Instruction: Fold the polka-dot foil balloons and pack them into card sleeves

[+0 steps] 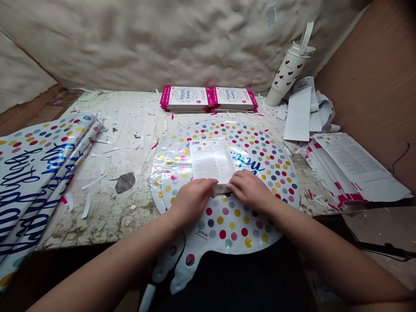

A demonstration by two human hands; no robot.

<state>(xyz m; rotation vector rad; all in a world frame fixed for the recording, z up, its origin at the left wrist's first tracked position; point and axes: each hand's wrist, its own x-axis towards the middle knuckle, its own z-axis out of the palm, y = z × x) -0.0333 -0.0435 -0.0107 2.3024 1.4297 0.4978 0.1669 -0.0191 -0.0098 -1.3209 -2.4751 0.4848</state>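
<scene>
We log one round foil balloon (224, 221), white with multicoloured polka dots, lying flat at centre frame on the worktop (110, 221). Its blue lettering is partly covered by a printed instruction sheet (212, 159) with a barcode, laid on its upper half. A small grey strip (221, 189) sits at the sheet's lower edge, its nature too small to tell.

We note the left hand (191, 203) and right hand (250, 190) resting on that edge, one either side of the strip. The fingers (209, 184) of each hand lie together and curl over the paper, though we cannot tell whether they clamp it.

The balloon's two-lobed tail (182, 264) hangs past the near worktop edge at lower centre. We list a folded stack of foil balloons (39, 182) at left, two piles of magenta-edged birthday packs (185, 99) at top centre, a heart-printed white tumbler (286, 76) at upper right, loose white sheets (297, 115) below it, a heap of printed cards (354, 167) at right, and paper scraps (92, 182) across the worn surface
</scene>
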